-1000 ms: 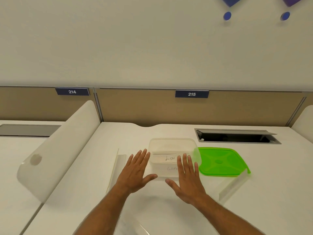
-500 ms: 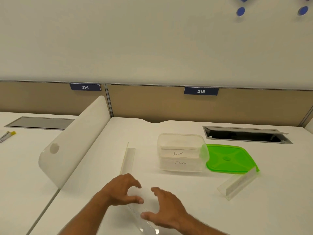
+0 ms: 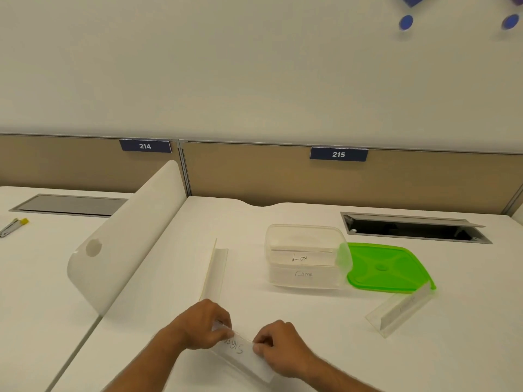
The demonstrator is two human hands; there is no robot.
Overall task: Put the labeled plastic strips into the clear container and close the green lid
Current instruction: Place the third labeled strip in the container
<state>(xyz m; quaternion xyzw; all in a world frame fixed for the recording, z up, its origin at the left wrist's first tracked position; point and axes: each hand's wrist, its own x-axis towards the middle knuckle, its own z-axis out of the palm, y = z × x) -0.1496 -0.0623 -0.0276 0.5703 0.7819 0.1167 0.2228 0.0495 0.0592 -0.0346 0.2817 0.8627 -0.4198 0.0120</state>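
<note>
On the desk (image 3: pixel 283 222), the container (image 3: pixel 304 256) sits in the middle with two strips inside, its lid (image 3: pixel 387 267) touching its right side. One strip (image 3: pixel 216 271) lies to its left, another (image 3: pixel 399 312) just before the lid. Nearest, both hands (image 3: pixel 202 325) (image 3: pixel 280 345) hold a third strip (image 3: pixel 243 356).

I saw the white desk (image 3: pixel 283 306) carrying the clear container (image 3: pixel 304 257) at centre, the green lid (image 3: pixel 387 267) touching its right side, one plastic strip (image 3: pixel 215 271) left of it and another (image 3: pixel 399 312) at lower right
</note>
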